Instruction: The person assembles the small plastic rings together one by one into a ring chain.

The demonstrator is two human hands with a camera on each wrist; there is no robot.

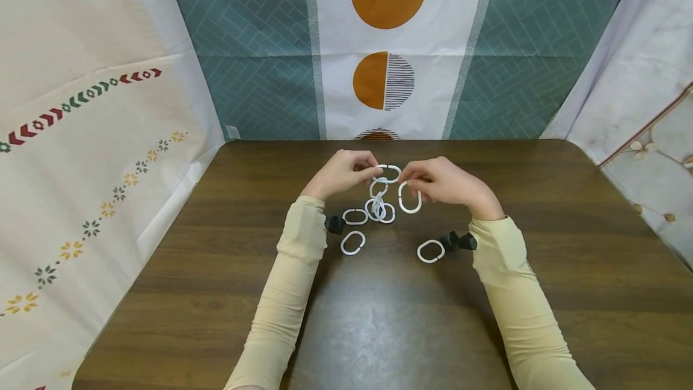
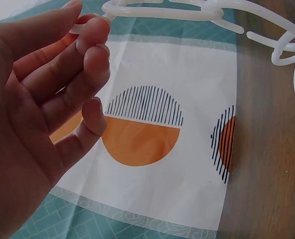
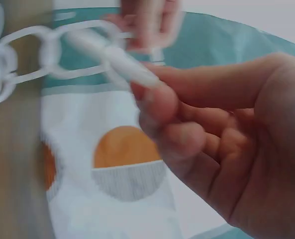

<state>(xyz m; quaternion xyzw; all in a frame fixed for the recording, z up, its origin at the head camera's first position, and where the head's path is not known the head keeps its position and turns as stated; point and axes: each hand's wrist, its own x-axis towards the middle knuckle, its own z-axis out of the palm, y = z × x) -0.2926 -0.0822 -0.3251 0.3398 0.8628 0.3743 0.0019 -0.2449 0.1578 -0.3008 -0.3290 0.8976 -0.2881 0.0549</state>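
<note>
Above the far part of the table, my left hand (image 1: 346, 167) pinches a white oval curtain ring (image 1: 401, 174) between thumb and fingertips. From that ring hangs a chain of several linked curtain rings (image 1: 377, 202), its lower end bunched together. In the left wrist view the held ring (image 2: 162, 12) runs through the chain along the top. My right hand (image 1: 441, 180) pinches a separate curtain ring (image 1: 409, 212) by its upper end, just right of the chain. Blurred in the right wrist view, this ring (image 3: 127, 64) overlaps the chain close to the left hand's fingers (image 3: 149, 25).
Loose curtain rings lie on the brown wooden table (image 1: 379, 330): one ring (image 1: 355, 223) left of the chain, another ring (image 1: 352, 254) nearer, and a third ring (image 1: 431, 262) by the right wrist. Black wrist cameras (image 1: 334, 224) sit under both sleeves. Patterned cloths (image 1: 260, 47) hang around the table.
</note>
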